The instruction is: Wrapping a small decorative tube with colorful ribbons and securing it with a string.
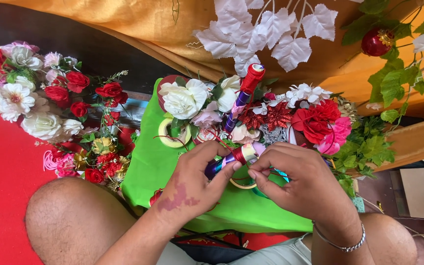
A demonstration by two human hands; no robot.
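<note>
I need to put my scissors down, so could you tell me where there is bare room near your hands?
Free: the green cloth left of the left hand, below the tape roll, and the red mat beside the knee. Crowded: the flowers above both hands, and the bouquets at far left.

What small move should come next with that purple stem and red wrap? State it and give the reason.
Probably draw the red band one more turn around the shiny purple stem. The left hand grips the stem from below while the right hand pinches at the band, which looks only partly wound, above the green cloth.
</note>
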